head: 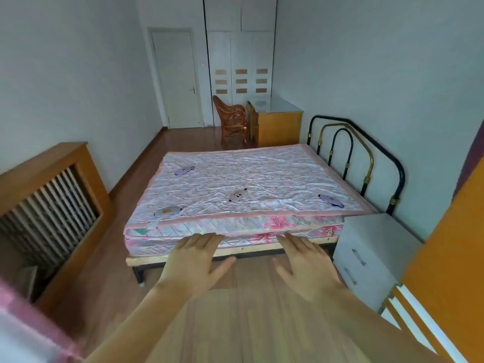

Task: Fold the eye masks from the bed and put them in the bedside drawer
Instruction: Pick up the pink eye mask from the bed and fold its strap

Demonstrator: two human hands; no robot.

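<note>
From the head camera, the left hand (192,260) and right hand (305,263) hover palm-down with fingers spread and empty before the bed (235,231), where four eye masks (238,196) lie scattered, the white bedside drawer (358,255) closed at right.

Pink floral mattress (275,226); pale pink quilted cover (248,179); lilac eye mask (184,170); white bedside cabinet (372,247).

Four eye masks (184,170) spread apart on bed (262,176); bedside cabinet (372,247) right of bed.
</note>
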